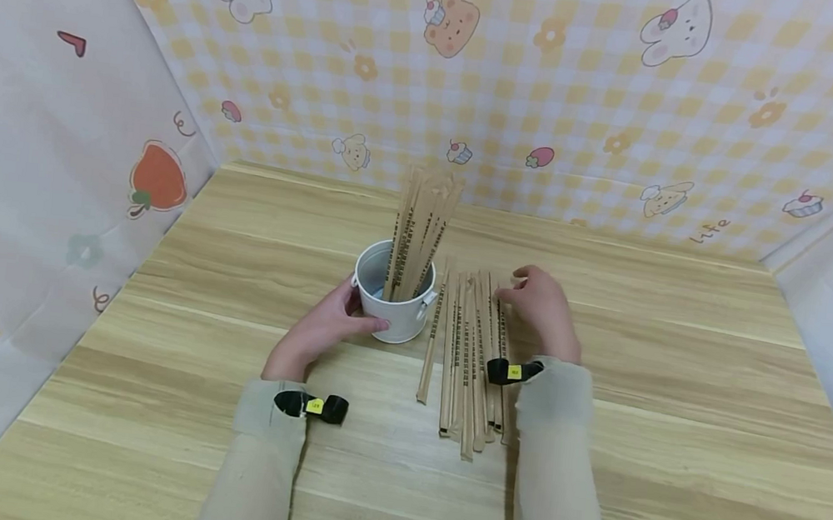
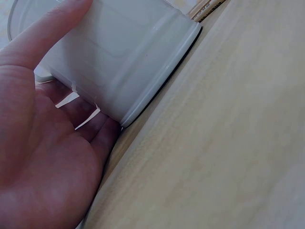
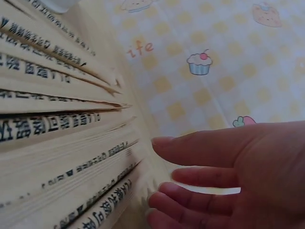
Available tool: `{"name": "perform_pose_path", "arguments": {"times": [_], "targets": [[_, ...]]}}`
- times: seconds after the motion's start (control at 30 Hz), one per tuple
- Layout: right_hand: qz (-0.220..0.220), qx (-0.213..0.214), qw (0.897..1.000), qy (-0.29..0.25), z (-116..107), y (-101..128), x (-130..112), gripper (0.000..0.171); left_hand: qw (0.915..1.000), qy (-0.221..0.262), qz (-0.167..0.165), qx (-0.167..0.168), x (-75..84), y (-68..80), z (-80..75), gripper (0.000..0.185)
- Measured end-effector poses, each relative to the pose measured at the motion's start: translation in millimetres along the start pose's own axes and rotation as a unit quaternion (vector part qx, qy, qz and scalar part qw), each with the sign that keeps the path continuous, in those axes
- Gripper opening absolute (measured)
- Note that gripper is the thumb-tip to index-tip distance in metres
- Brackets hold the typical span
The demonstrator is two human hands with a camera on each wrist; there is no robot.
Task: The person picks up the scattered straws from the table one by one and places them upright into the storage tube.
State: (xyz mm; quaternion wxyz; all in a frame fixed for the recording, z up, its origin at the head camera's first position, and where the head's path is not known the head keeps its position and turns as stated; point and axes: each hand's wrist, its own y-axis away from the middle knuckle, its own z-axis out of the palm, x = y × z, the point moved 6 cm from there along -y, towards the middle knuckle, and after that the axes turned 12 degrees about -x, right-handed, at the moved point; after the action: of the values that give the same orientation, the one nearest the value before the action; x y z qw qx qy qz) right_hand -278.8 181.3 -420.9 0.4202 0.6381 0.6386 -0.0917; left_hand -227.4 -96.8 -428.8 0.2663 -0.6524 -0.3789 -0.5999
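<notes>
A: Look at the left hand (image 1: 328, 323), it's cupped around the small white metal bucket (image 1: 392, 295) in the middle of the light wooden table (image 1: 672, 419). The wrist view shows the fingers (image 2: 45, 36) and palm curled against the bucket's wall.

B: That grip looks like bracing to me. The bucket already carries a bundle of paper-wrapped chopsticks (image 1: 419, 231) standing up and leaning toward the back, so it's top-heavy, and a hand on the side keeps it from tipping.

A: Just right of the bucket, a row of paper-wrapped chopsticks (image 1: 471, 357) lies flat on the table, side by side, running lengthways away from the person. One loose stick (image 1: 433, 337) lies nearest the bucket, a little apart from the row.

B: And the right hand (image 1: 543, 306) sits at the row's far end, on the side away from the bucket. From the right wrist camera the fingers (image 3: 205, 148) are loosely spread and lightly bent, tips at the wrapper ends.

A: Is it pinching one?

B: I see no wrapper between the fingers there; the hand is touching or just beside the ends, holding nothing. Flat and parallel like that, I reckon each stick is easy to single out by its tip.
</notes>
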Motion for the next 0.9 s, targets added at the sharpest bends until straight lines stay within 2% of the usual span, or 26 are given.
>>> {"name": "perform_pose_path", "arguments": {"times": [0.17, 0.37, 0.63, 0.9], "targets": [[0.024, -0.004, 0.999, 0.023, 5, 1, -1, 0.039, 1.0, -0.003, -0.002, 0.003, -0.9, 0.3, -0.1, 0.087], [0.023, -0.001, 0.999, 0.042, 9, -1, -1, 0.029, 1.0, 0.002, 0.003, 0.002, -0.6, 0.4, 0.5, 0.087], [0.024, -0.009, 0.999, 0.036, 10, -1, 0, 0.027, 1.0, 0.001, 0.001, 0.001, -0.9, -0.1, 0.5, 0.087], [0.025, 0.013, 0.999, 0.037, -5, 9, -1, 0.025, 1.0, 0.0, 0.001, 0.002, -0.2, 0.5, 0.5, 0.087]]}}
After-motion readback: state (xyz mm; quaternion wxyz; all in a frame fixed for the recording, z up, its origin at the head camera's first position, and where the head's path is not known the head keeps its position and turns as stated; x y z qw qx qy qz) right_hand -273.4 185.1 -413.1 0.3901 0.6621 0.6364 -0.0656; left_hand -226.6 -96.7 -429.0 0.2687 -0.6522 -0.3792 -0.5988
